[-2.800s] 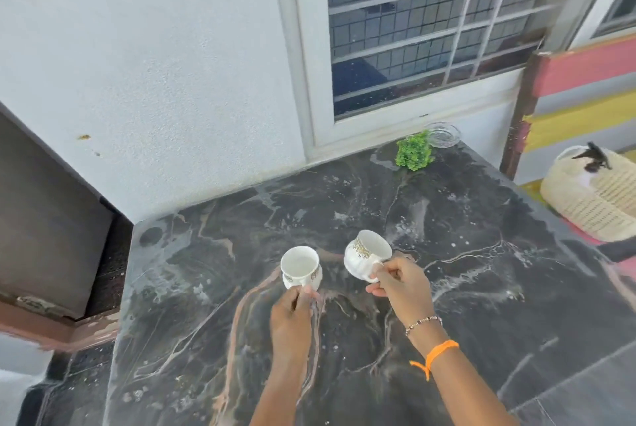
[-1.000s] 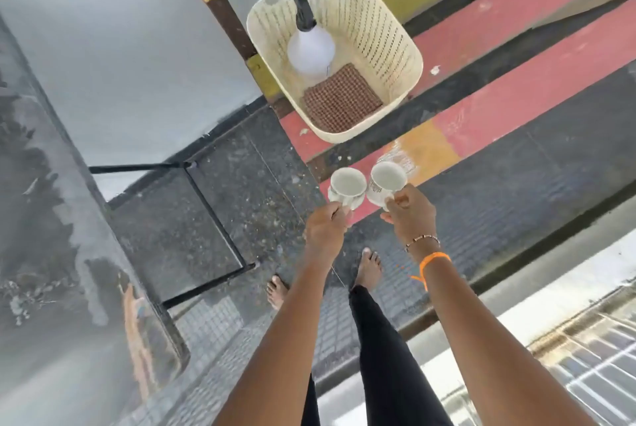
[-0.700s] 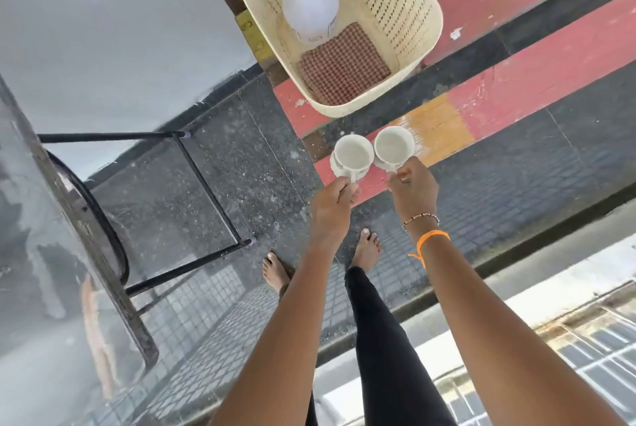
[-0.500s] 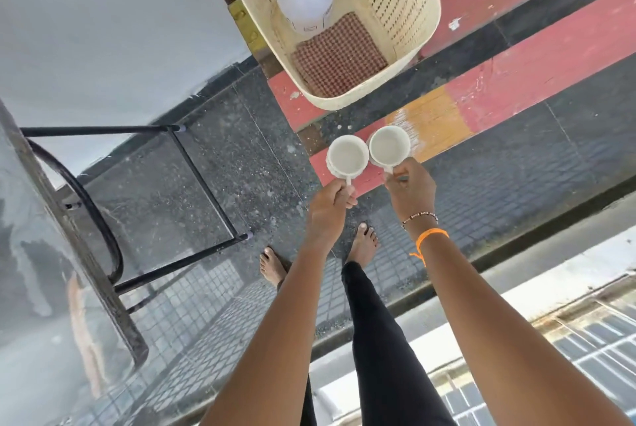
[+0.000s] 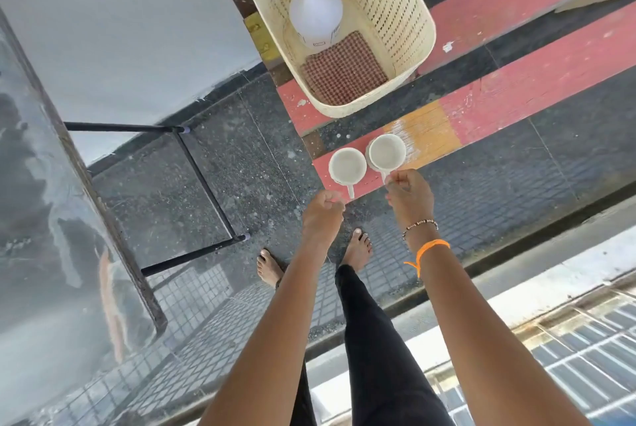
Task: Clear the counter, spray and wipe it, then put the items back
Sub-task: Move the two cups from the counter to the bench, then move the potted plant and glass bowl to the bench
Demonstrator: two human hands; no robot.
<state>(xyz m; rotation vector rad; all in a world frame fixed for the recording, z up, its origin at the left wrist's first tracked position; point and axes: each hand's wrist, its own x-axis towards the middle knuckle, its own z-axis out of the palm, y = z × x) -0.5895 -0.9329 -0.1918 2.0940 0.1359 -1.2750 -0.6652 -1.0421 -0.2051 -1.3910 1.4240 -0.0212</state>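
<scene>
- The floor [image 5: 241,164] is dark and speckled, with small square tiles nearer the person's bare feet.
- A painted wooden bench [image 5: 516,95] with red, orange and dark stripes runs across the top right.
- The dark, shiny worktop [image 5: 44,219] fills the left side, and black metal bars stick out from under it.
- Two white cups sit side by side on the red front plank of the bench, mouths up and so close they look like they touch.
- The left cup [image 5: 347,166] has its handle pointing toward the person.
- The left hand [image 5: 321,215] is curled closed, just near that handle. I cannot tell if it touches the handle.
- The right cup [image 5: 387,152] sits a bit further back, next to the orange patch.
- The right hand [image 5: 407,193] is closed, and its fingertips pinch the handle of the right cup.
- That wrist wears a bead bracelet [image 5: 420,224] and an orange band [image 5: 432,246].
- A cream plastic basket [image 5: 402,12] with little holes stands on the bench, behind the cups.
- Inside the basket stands a white spray bottle [image 5: 316,16] with a black top.
- A brown checked cloth [image 5: 344,69] lies flat on the basket's bottom, just in front of the bottle.
</scene>
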